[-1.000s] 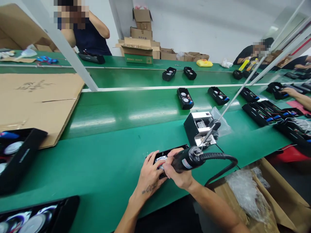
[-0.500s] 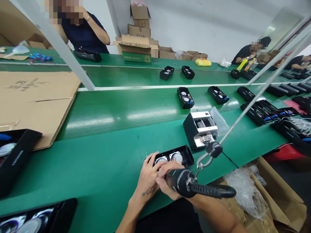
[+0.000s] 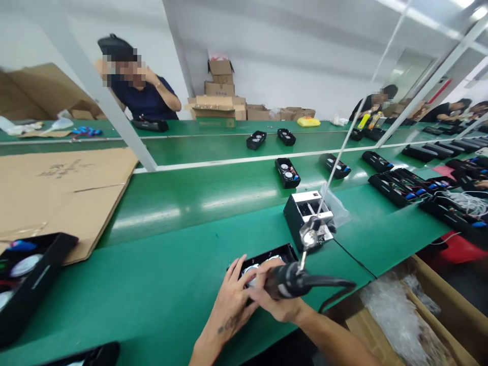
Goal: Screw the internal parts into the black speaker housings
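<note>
A black speaker housing [image 3: 287,250] lies on the green mat in front of me, with round silver-white speakers [image 3: 275,258] inside. My left hand [image 3: 233,295] grips its left end, fingers bent over the edge beside the nearer speaker. My right hand [image 3: 272,300] is wrapped round a black electric screwdriver [image 3: 287,280], tilted down into the housing close to my left fingers. Its tip is hidden behind the hands. The tool hangs by a metal hook from a cord, and a thick black cable leaves its back end. Just beyond the housing stands a black-and-white screw feeder [image 3: 301,223].
At left, another speaker housing [image 3: 46,274] sits beside flat cardboard [image 3: 57,203]. More housings [image 3: 287,173] rest on the green conveyor and at right. An open carton [image 3: 450,295] with clear plastic stands low right. Co-workers sit across the line, one in dark blue [image 3: 148,99].
The view has tilted up, so the scene sits lower. The screwdriver has swung to a flatter angle, its hook and cord shifting left. Both hands stay at the housing.
</note>
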A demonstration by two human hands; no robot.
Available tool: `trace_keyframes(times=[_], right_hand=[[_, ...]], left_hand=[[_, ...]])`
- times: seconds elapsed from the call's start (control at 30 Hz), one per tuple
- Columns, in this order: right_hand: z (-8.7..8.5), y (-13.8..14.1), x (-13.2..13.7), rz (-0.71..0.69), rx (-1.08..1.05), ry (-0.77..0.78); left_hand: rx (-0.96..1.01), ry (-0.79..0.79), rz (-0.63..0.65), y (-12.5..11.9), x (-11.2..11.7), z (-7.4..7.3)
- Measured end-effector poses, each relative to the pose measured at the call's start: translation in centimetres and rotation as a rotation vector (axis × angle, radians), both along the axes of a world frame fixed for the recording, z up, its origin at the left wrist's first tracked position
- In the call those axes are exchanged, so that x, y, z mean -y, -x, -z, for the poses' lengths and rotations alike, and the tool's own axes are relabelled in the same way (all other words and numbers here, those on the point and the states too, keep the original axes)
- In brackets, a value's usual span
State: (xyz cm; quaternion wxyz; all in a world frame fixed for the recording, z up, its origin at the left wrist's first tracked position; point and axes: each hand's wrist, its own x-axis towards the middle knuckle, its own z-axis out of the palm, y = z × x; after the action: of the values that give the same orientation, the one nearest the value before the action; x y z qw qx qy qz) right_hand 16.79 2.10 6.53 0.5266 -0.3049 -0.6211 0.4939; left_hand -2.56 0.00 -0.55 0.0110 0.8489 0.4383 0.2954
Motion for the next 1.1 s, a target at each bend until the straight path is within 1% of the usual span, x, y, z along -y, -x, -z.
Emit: trace_keyframes(times=[0.07,0.13,0.2,0.27,0.33,0.4,0.47,0.57,0.63,0.67,0.7,0.73,0.77,0.8,0.87,0.93,0.97,1.0,1.03,1.07,1.1], right_hand=[[-0.7,-2.0,-0.5,0.072,-0.144,-0.005],[-1.7,-4.7,-1.1,0.220,-0.295,0.034],[-2.4,-7.8,-1.8,0.411,-0.361,0.065],[-2.2,-10.7,-2.5,0.563,-0.354,0.087],[-1.1,-13.1,-3.3,0.663,-0.282,0.122],[0.6,-15.0,-4.0,0.733,-0.141,0.157],[2.5,-16.3,-4.6,0.780,0.015,0.162],[5.3,-17.5,-5.0,0.821,0.127,0.129],[7.3,-17.9,-4.8,0.847,0.122,0.117],[8.4,-17.9,-4.4,0.862,0.116,0.124],[9.5,-17.9,-4.1,0.884,0.111,0.135],[10.5,-17.8,-3.7,0.905,0.114,0.155],[11.5,-17.6,-3.3,0.919,0.133,0.176],[12.4,-17.4,-3.0,0.932,0.162,0.184],[13.5,-17.0,-2.6,0.913,0.235,0.171],[13.9,-16.7,-2.6,0.889,0.304,0.155],[13.9,-16.7,-2.8,0.887,0.329,0.151],[13.9,-16.8,-2.9,0.888,0.352,0.153],[14.0,-16.9,-3.1,0.892,0.369,0.157],[14.2,-17.1,-3.3,0.903,0.379,0.164],[14.4,-17.3,-3.4,0.917,0.385,0.176]], left_hand=[[-0.013,-0.017,0.037,1.8,0.4,-0.9],[0.001,-0.028,0.023,3.9,0.9,-1.6],[0.007,-0.028,0.007,5.6,1.4,-1.7],[-0.021,-0.022,0.010,6.6,1.4,-1.3],[-0.074,-0.001,0.014,7.0,1.2,-0.6],[-0.120,0.016,0.018,7.2,0.9,-0.1],[-0.144,0.015,0.033,7.3,0.6,0.2],[-0.153,0.003,0.068,7.5,0.6,0.2],[-0.119,-0.009,0.084,7.5,0.2,0.3],[-0.083,-0.014,0.082,7.4,-0.4,0.4],[-0.035,-0.010,0.070,7.1,-1.5,0.5],[0.015,0.002,0.045,6.7,-3.1,0.7],[0.057,0.017,0.013,6.1,-5.2,0.7],[0.086,0.032,-0.022,5.4,-7.9,0.6],[0.100,0.026,-0.091,3.8,-14.3,0.1],[0.093,0.003,-0.178,2.3,-21.0,-1.1],[0.084,0.001,-0.222,1.7,-24.0,-1.8],[0.071,0.003,-0.263,1.3,-26.5,-2.4],[0.058,0.007,-0.307,1.0,-28.3,-3.0],[0.046,0.011,-0.351,0.8,-29.6,-3.5],[0.033,0.016,-0.397,0.7,-30.2,-3.8]])
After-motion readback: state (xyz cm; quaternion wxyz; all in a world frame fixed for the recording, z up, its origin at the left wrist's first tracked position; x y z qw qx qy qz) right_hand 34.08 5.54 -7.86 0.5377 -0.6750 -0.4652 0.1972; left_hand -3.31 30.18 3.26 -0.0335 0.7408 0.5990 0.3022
